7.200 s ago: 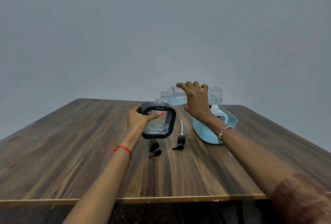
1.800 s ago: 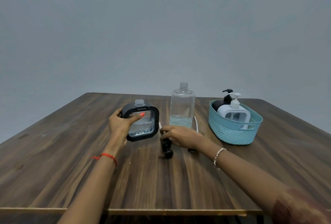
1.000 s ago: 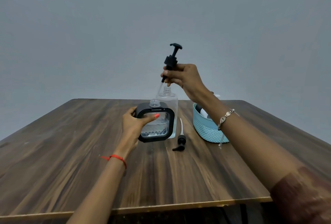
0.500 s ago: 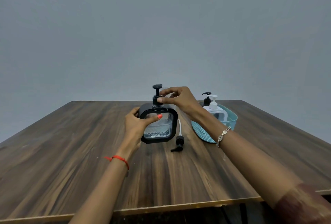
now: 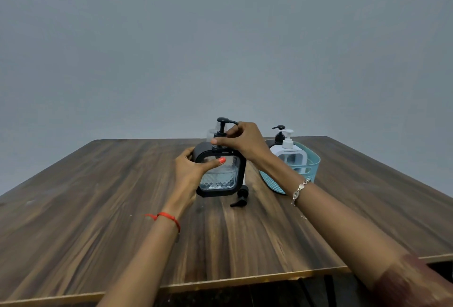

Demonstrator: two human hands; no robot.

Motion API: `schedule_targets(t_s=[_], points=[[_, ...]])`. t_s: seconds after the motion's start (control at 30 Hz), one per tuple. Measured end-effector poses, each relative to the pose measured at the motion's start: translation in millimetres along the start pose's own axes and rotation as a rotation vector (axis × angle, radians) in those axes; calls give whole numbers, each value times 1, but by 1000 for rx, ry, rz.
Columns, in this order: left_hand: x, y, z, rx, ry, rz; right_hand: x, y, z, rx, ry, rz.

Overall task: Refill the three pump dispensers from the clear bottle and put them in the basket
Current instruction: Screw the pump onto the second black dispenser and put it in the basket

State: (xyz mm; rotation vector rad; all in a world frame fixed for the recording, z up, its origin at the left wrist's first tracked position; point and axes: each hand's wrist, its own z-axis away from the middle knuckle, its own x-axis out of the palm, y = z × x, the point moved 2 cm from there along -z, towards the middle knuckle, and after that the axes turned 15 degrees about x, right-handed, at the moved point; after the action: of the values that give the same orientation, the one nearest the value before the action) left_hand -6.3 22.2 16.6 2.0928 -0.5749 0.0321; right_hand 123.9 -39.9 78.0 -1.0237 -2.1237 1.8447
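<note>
- Your left hand [image 5: 193, 169] clamps the black-framed dispenser [image 5: 221, 173], upright on the counter [image 5: 98, 208]; a loose pump [image 5: 241, 198] lies beside it.
- Your right hand [image 5: 241, 141] pinches the pump collar [image 5: 219, 135]: capping step. Next, judge it tight, then lift.
- Beyond, the basket [image 5: 310, 168] holds two dispensers; the clear bottle [image 5: 211, 133] stands behind.

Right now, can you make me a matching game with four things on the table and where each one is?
Things:
1. black-framed dispenser
2. white pump dispenser
3. loose black pump head
4. clear bottle

Places:
A. lying on the wooden table
B. standing in the teal basket
C. held in the left hand, with the right hand at its pump
D. standing behind the black-framed dispenser

Pairs: 1-C, 2-B, 3-A, 4-D
</note>
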Motion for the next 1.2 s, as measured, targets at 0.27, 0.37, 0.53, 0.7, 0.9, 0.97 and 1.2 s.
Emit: schedule_targets(t_s=[0.27,0.37,0.53,0.7,0.9,0.97,1.2], points=[[5,0,1,-30,0,14,-8,2,4,18,-177,-306],[7,1,2,-23,3,31,-10,1,7,-1,-192,-312],[7,2,1,-30,-6,51,-16,3,8,-31,-159,-279],[12,4,2,-25,-22,43,-16,-2,9,-1,-228,-215],[15,4,4,-16,-38,21,-14,-2,8,33,-36,-14],[16,4,4,-18,-39,31,-12,-2,8,13,-144,-116],[17,4,5,-34,-47,25,-14,-2,8,-25,-85,-64]])
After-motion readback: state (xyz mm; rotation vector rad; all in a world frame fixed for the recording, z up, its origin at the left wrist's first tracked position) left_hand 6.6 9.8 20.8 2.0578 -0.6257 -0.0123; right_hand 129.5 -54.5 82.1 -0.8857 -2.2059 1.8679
